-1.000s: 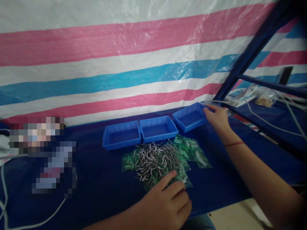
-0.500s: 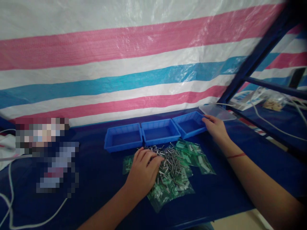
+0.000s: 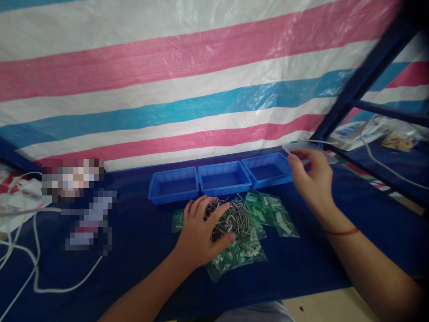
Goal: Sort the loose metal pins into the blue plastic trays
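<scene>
My left hand lies on a heap of small metal pins, fingers spread over it. The pins rest on several green plastic bags on the blue table. Behind the heap stand three blue trays in a row: left, middle, right. My right hand is raised beside the right tray, its fingers pinched on the edge of a clear plastic lid, which is lifted off the table.
A striped pink, white and blue tarpaulin hangs behind the table. A dark blue frame post rises at the right, with cables and packets beyond it. White cables lie at the left by a blurred patch.
My left hand went from the near edge of the pin heap up onto it and spread out. My right hand left the right tray's rim and lifted the clear lid.
</scene>
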Demonstrator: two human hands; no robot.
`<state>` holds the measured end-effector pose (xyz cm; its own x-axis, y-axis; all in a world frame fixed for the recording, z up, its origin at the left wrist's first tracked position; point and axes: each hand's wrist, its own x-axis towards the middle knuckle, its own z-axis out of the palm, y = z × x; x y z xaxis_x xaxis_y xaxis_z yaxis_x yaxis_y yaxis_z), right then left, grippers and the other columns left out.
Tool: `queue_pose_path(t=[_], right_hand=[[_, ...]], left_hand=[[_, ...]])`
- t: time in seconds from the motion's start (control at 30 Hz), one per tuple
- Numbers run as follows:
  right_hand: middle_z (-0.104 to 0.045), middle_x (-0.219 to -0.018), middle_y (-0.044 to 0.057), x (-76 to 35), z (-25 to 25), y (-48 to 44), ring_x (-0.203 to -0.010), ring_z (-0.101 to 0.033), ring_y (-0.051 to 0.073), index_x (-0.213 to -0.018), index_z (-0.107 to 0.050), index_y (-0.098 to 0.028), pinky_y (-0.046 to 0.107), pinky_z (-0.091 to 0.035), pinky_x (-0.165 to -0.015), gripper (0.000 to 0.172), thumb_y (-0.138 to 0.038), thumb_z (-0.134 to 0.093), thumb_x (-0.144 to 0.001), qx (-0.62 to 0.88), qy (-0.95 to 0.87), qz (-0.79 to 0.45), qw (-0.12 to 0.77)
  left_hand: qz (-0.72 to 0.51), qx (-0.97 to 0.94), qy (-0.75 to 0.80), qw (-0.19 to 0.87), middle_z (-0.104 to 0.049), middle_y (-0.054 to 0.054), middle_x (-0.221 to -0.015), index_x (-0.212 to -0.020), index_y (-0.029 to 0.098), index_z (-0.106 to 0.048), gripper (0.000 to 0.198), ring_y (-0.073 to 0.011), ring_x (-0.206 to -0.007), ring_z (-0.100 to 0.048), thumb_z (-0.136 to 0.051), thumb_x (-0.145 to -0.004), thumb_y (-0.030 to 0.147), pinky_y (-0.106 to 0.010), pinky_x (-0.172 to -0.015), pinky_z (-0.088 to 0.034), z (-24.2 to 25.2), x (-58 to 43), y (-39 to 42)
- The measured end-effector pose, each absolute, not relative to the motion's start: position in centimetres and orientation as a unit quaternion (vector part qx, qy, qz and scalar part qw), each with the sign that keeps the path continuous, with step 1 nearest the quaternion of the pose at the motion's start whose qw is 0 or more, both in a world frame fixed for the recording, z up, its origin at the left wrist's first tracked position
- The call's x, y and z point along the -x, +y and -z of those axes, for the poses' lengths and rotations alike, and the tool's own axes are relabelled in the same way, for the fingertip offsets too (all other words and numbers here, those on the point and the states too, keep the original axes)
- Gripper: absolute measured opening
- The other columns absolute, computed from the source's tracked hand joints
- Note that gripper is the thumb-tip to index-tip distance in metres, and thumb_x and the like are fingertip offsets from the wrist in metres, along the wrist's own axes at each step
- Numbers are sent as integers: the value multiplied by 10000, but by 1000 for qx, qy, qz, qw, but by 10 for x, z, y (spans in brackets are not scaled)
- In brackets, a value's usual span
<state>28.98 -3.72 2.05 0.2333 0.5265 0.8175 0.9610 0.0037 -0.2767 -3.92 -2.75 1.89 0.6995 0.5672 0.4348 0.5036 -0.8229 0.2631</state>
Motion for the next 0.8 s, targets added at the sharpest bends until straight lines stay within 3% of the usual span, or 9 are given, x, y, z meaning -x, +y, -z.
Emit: queue_pose_path(t=[0.07, 0.13, 0.2, 0.3, 0.4, 0.57, 0.7, 0.8], right_hand=[[-655, -960, 85, -259, -27, -57, -851, -612, 199, -1068, -579, -230, 308, -473, -732, 209, -283, -518, -875, 599, -679, 127, 406], [-609, -1155, 121, -230, -26, -77, -1076, -565, 250, -1218, -531, -207, 392, -454, -898, 424, -352, -597, -824, 533, -777, 51, 331], [-493, -1352, 158, -211, -19, -92, -1284, -402, 340, -1340, -462, -200, 533, -354, -1011, 703, -510, -656, -740, 522, -819, 35, 236], [-376, -1468, 155, -200, -5, -99, -1366, -275, 382, -1419, -385, -216, 627, -254, -1051, 840, -635, -605, -725, 519, -834, 38, 183], [-377, -1476, 138, -196, 3, -95, -1373, -289, 343, -1436, -359, -213, 592, -243, -1085, 771, -609, -541, -800, 513, -840, 34, 176], [-528, -1346, 129, -183, -1, -85, -1299, -409, 301, -1316, -509, -189, 523, -278, -1097, 539, -511, -480, -884, 515, -835, 40, 189], [-499, -1367, 144, -192, -12, -87, -1296, -404, 316, -1348, -462, -186, 534, -294, -1083, 617, -538, -529, -845, 502, -840, 36, 203], [-464, -1380, 161, -216, -16, -100, -1286, -407, 311, -1366, -421, -173, 481, -357, -1052, 686, -543, -577, -809, 514, -827, 31, 225]], left_hand=[[-226, -923, 307, 58, -382, -138, -1418, -1360, 303, -448, 662, -375, -1319, -329, -587, -781, 594, -633, -1038, -240, -16, 40, -28], [-207, -921, 324, 60, -336, -133, -1461, -1375, 322, -429, 687, -392, -1348, -287, -600, -768, 596, -654, -1038, -222, -13, 39, -29], [-204, -917, 335, 67, -360, -132, -1450, -1355, 308, -458, 633, -375, -1346, -304, -598, -789, 553, -626, -1048, -248, -11, 37, -29], [-215, -913, 336, 87, -431, -135, -1399, -1299, 258, -522, 507, -316, -1292, -401, -550, -848, 490, -531, -1051, -325, -9, 34, -28], [-229, -908, 336, 104, -461, -131, -1377, -1305, 218, -507, 465, -269, -1256, -448, -491, -900, 446, -464, -1053, -360, -9, 31, -27], [-251, -899, 346, 96, -404, -159, -1419, -1364, 165, -429, 547, -270, -1324, -371, -440, -920, 485, -459, -1097, -318, -13, 33, -26], [-223, -914, 332, 69, -344, -175, -1457, -1380, 179, -420, 644, -326, -1372, -286, -458, -877, 579, -548, -1123, -217, -21, 46, -30], [-198, -937, 282, 58, -318, -178, -1472, -1380, 214, -430, 744, -364, -1382, -251, -500, -799, 674, -592, -1106, -211, -25, 55, -40]])
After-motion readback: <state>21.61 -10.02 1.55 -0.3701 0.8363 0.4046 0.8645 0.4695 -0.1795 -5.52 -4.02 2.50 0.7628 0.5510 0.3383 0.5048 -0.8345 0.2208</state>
